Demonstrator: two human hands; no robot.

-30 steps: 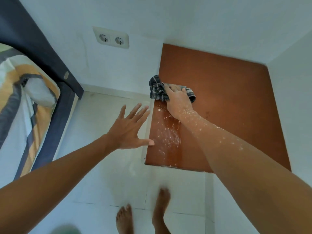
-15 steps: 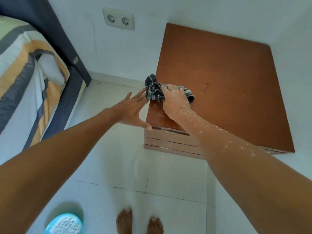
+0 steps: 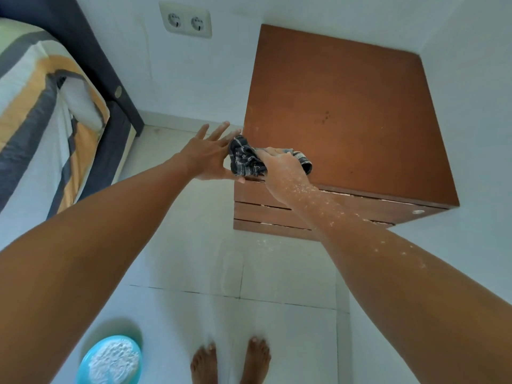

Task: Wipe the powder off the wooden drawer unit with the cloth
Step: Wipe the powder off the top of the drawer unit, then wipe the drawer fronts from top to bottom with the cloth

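Note:
The wooden drawer unit point(image 3: 346, 112) stands in the room's corner, its brown top nearly bare with faint white specks near the left edge. My right hand point(image 3: 279, 167) presses a dark checked cloth point(image 3: 245, 159) onto the top's front left corner. White powder dots my right wrist and forearm. My left hand point(image 3: 207, 153) is open beside the unit's left edge, fingers spread, palm cupped against the cloth's overhanging end. Some powder lies on the floor below the drawer fronts.
A blue bowl of white powder point(image 3: 110, 361) sits on the tiled floor at lower left. A bed with striped bedding point(image 3: 41, 112) lies to the left. A double wall socket point(image 3: 185, 20) is above. My bare feet point(image 3: 230, 361) stand on the tiles.
My right hand dragged the cloth toward the front left corner, clearing the powder patch from the top. My left hand moved in against the cloth at the edge. The view tilted down.

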